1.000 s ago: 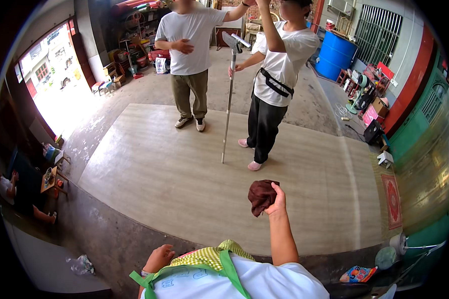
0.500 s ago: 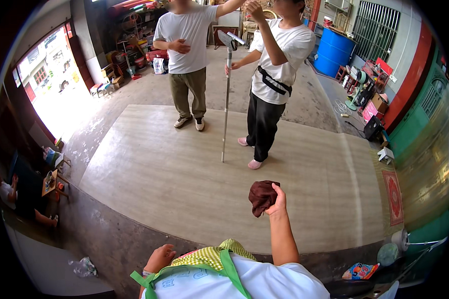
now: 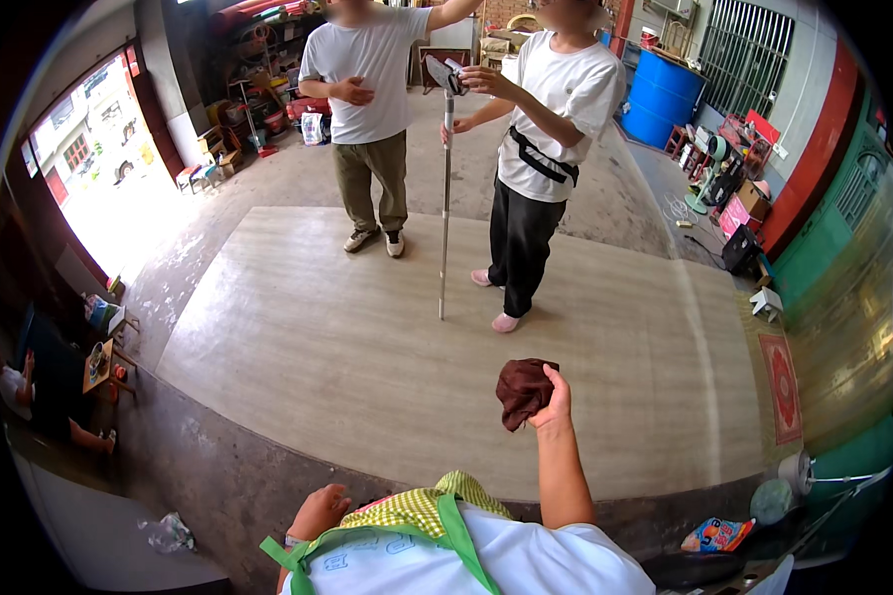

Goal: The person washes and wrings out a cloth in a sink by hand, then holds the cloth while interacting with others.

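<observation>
My right hand [image 3: 558,399] is stretched out ahead over the floor mat, closed around a crumpled dark brown cloth [image 3: 524,394]. The cloth bunches up to the left of my thumb and hides most of the fingers. My left hand [image 3: 319,513] rests low beside my yellow-green checked apron [image 3: 397,514], its fingers loosely bent and slightly apart, with nothing seen in them. Ahead, a person in a white shirt [image 3: 566,89] holds an upright pole [image 3: 446,198] with a flat grey head [image 3: 445,75], one hand on the pole and the other at the head.
Another person in a white shirt [image 3: 367,79] stands at the mat's [image 3: 298,327] far edge, one arm raised. A blue barrel [image 3: 662,99] and a fan [image 3: 709,169] stand back right. A small white stool [image 3: 766,303] and red rug [image 3: 782,387] lie right. Someone sits far left near a small table [image 3: 99,365].
The person with the pole has lowered a raised hand to the pole's head. My hands and the cloth stay nearly where they were.
</observation>
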{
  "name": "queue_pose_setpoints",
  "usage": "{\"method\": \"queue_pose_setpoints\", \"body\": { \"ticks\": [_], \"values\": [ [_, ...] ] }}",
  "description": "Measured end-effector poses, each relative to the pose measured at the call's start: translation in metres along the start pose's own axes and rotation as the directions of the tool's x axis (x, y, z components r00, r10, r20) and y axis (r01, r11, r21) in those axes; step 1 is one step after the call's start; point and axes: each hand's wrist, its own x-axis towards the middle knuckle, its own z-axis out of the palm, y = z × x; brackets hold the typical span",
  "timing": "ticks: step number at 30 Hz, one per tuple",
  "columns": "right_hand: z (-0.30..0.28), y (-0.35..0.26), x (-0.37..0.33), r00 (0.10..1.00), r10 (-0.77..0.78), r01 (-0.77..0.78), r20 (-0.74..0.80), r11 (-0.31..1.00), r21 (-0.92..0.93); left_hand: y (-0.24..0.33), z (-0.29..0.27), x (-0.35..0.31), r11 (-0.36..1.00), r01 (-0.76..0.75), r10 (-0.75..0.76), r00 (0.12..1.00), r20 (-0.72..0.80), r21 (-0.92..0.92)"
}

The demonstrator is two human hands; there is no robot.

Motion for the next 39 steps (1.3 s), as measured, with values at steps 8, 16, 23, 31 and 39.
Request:
{"method": "queue_pose_setpoints", "body": {
  "ticks": [8, 16, 23, 31, 39],
  "values": [
    [-0.005, -0.005, -0.006, 0.999, -0.012, 0.013, -0.049, 1.0, 0.015, 0.0, 0.0, 0.006, 0.999, -0.042, 0.042, 0.999, -0.011, 0.026],
    [-0.007, -0.004, -0.006, 0.998, 0.006, -0.004, -0.058, 0.999, 0.032, 0.004, 0.0, 0.004, 0.992, -0.083, 0.085, 0.996, -0.021, 0.1],
    [-0.007, -0.003, -0.003, 0.998, 0.002, -0.001, -0.064, 1.0, 0.022, 0.009, 0.001, 0.0, 0.993, -0.066, 0.068, 0.998, -0.018, 0.102],
    [-0.004, -0.006, -0.005, 0.998, 0.032, -0.032, -0.054, 0.999, 0.011, 0.007, 0.004, -0.002, 0.993, -0.042, 0.043, 0.999, -0.008, 0.106],
    [-0.003, -0.007, -0.012, 0.998, 0.018, -0.018, -0.059, 1.0, 0.004, 0.003, 0.006, -0.003, 0.99, -0.066, 0.067, 0.998, -0.003, 0.124]
  ]
}}
